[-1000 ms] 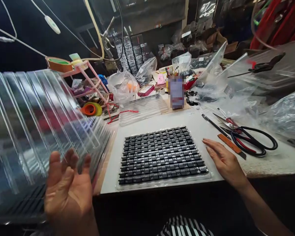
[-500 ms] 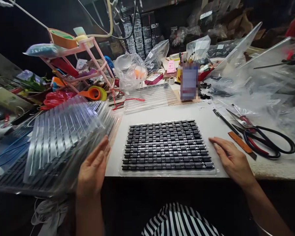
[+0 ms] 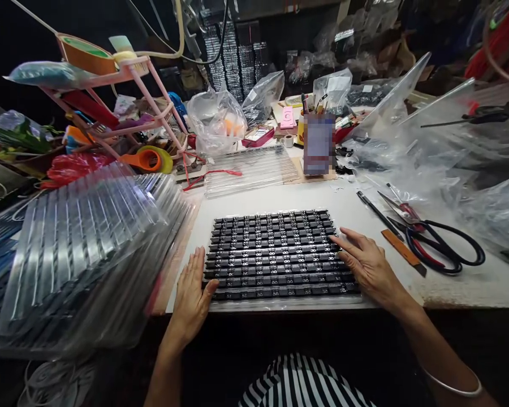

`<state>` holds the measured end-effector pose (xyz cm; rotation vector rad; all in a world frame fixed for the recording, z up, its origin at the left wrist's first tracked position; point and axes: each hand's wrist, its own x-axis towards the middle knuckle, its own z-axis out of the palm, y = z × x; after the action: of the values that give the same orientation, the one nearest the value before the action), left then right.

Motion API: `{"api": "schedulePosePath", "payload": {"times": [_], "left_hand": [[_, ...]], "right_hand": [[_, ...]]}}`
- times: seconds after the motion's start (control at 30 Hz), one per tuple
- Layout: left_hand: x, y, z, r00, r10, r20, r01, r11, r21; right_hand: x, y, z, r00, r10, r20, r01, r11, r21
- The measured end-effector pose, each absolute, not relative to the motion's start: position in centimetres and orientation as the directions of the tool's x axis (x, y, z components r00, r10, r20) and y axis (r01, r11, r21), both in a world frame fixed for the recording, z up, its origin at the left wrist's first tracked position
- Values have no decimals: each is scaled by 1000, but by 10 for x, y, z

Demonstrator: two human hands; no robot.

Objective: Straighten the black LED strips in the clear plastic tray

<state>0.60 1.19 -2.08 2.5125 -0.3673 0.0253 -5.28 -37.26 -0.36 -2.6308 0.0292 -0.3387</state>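
A clear plastic tray (image 3: 288,303) lies flat on the white table in front of me. Rows of small black circuit modules (image 3: 275,260) fill it from side to side. Along its left edge rests my left hand (image 3: 192,291), open, fingers stretched forward and thumb over the front left corner. My right hand (image 3: 367,265) is at the right edge, also open, with its fingers spread and their tips over the ends of the rows. Neither hand is closed around anything.
Stacked clear ribbed trays (image 3: 85,243) stand to the left. Scissors (image 3: 445,243), a pen-like tool (image 3: 373,206) and an orange-handled blade (image 3: 401,249) lie on the right. Behind are an empty ribbed tray (image 3: 250,172), a pink rack (image 3: 139,96) and plastic bags (image 3: 428,164).
Both hands have moved inward to the filled tray: the left from beside the stack to its left edge, the right onto its right edge. My view has shifted slightly.
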Motion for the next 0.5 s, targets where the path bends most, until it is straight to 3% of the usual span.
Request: {"api": "schedulePosePath", "payload": {"times": [0.17, 0.4, 0.5], "left_hand": [[7, 15, -27, 933, -334, 134, -356, -810, 467], [9, 18, -30, 930, -336, 148, -366, -816, 448], [10, 18, -31, 932, -332, 146, -361, -813, 457]], "right_hand": [[-27, -382, 14, 969, -34, 244, 86, -881, -465], [38, -396, 22, 991, 60, 123, 80, -984, -162], [46, -397, 15, 992, 36, 120, 60, -976, -208]]}}
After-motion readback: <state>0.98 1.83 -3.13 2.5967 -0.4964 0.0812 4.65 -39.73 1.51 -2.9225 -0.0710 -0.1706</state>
